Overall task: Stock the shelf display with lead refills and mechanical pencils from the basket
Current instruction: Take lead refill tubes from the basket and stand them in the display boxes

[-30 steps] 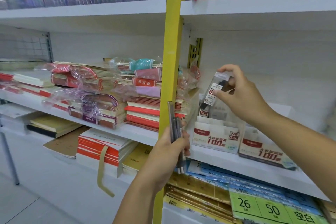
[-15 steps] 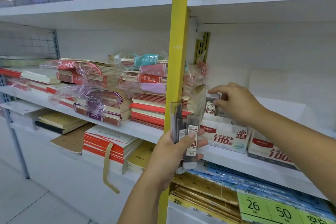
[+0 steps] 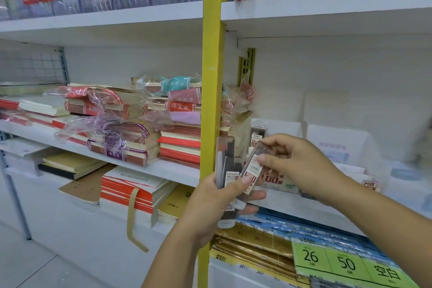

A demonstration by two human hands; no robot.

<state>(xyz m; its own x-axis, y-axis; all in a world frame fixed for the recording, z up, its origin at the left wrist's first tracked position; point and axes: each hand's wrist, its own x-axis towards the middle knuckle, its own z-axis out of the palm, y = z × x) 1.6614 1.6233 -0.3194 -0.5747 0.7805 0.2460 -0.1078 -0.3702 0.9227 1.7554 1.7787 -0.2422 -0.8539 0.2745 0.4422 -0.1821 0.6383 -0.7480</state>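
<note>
My left hand (image 3: 219, 201) grips a bunch of clear lead refill cases (image 3: 225, 163), held upright in front of the yellow shelf post. My right hand (image 3: 297, 163) pinches one tilted lead refill case (image 3: 252, 166) at the right side of that bunch, thumb on its label. Behind the hands, a white display box (image 3: 278, 181) marked "100" sits on the middle shelf. One lead refill case in the box (image 3: 257, 133) stands upright. A second white display box (image 3: 369, 184) marked HB sits to its right, partly hidden by my right forearm. No basket is in view.
The yellow shelf post (image 3: 211, 77) runs top to bottom just left of the hands. Wrapped notebook stacks (image 3: 131, 133) fill the shelf to the left. Blue and gold packs with green price tags (image 3: 346, 264) lie below. White card backers (image 3: 336, 138) stand behind the boxes.
My right hand left a refill case standing in the display box, came back to the left hand, and now pinches another case from the bunch. The left hand rose slightly.
</note>
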